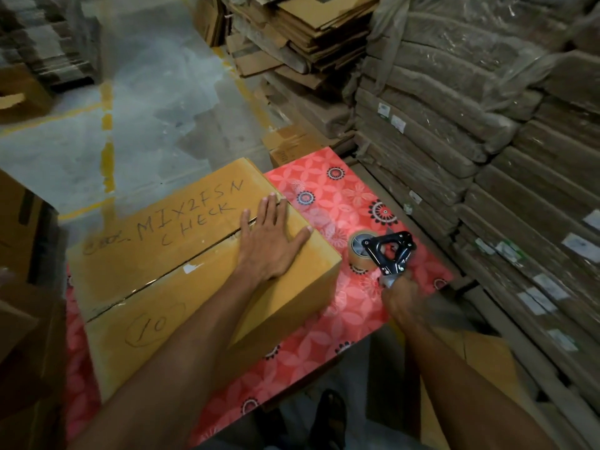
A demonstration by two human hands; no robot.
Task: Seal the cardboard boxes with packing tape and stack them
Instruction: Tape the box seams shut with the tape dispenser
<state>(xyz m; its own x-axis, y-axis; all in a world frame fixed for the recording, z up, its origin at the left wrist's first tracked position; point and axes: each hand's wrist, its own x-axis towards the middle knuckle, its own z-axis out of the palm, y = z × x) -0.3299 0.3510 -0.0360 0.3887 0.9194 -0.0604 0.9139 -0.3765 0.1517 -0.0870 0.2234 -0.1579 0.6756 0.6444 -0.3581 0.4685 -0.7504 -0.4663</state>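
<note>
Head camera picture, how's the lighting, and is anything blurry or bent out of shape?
Head view: light is brightest on the cardboard box and red patterned table cover, dark toward the corners. Head view: the right hand gripping the tape dispenser is smeared; the box's handwriting is legible. Head view: wide-angle distortion bends the plastic-wrapped stacks, whose wrap glints.

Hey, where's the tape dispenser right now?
In the head view, the tape dispenser is right of centre, gripped by the right hand, just right of the cardboard box and over the red floral table cover.
</note>
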